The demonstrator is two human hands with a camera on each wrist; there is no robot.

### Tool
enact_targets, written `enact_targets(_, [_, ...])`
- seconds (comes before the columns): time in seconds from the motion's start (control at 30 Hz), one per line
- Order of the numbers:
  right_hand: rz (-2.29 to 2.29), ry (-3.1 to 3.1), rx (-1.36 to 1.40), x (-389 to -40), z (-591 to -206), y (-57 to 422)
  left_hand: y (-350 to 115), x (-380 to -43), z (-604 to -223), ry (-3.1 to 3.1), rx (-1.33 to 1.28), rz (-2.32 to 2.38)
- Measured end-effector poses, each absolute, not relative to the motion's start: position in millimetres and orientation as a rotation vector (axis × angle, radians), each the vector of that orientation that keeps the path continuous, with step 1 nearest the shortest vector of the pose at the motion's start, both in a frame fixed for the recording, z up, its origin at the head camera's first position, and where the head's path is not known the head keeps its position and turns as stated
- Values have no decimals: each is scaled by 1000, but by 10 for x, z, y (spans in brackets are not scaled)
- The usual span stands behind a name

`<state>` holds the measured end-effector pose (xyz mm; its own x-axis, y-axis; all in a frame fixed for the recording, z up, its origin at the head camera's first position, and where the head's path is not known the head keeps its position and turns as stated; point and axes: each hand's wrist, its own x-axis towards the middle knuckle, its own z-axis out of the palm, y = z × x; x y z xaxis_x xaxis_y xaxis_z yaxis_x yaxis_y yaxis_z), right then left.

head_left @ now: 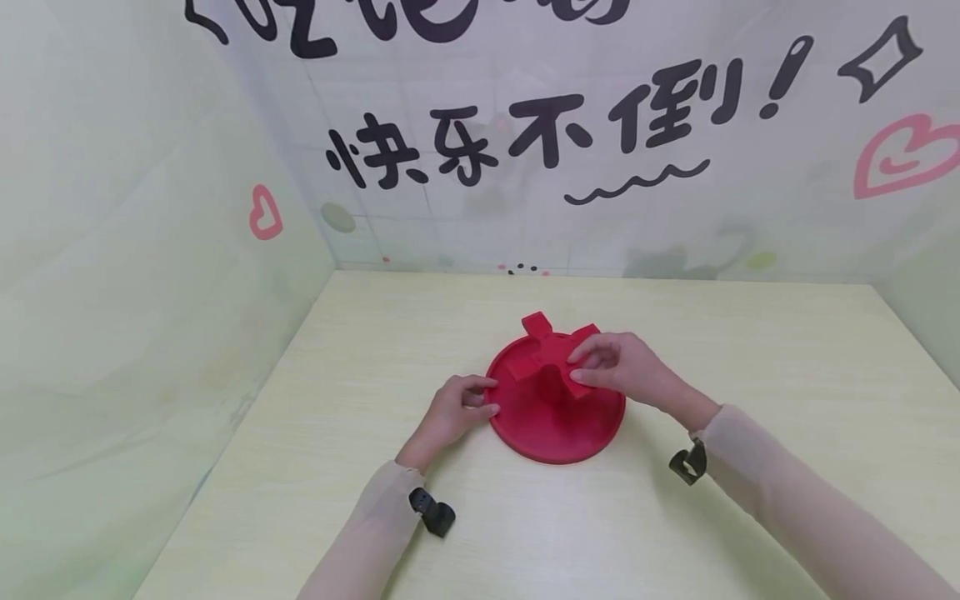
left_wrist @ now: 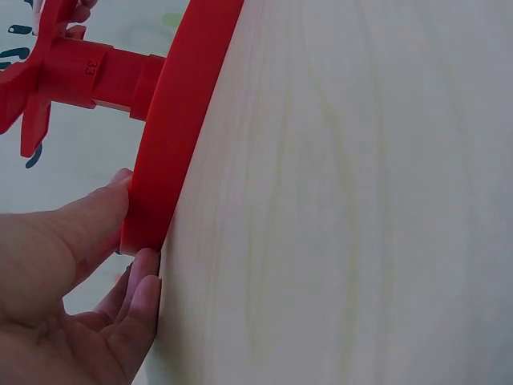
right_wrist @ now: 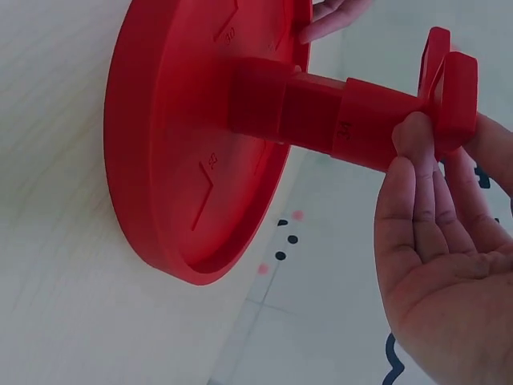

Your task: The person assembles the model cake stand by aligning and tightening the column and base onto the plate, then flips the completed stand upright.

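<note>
A red round base with a raised rim lies on the table. From its middle rises a red post made of stacked sections, marked with small numbers. On top sits a red cross-shaped piece with several arms. My left hand holds the left edge of the base, thumb above the rim and fingers against its outer side and lower edge. Thumb and fingers of my right hand pinch an arm on the right side of the cross-shaped piece. The fingers partly cover that arm.
The pale wood-grain table spreads around the base. Behind it hangs a printed backdrop with black lettering, and a pale cloth wall bounds the left side. Each wrist bears a black camera.
</note>
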<state>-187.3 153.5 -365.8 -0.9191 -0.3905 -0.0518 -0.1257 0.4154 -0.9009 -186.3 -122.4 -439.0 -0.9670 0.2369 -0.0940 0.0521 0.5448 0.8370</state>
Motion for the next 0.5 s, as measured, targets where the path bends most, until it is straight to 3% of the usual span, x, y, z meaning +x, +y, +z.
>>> enact_targets(0.5, [-1483, 2652, -447, -1664, -3664, 1266, -1218, -1865, -4393, 2596, 246, 1392])
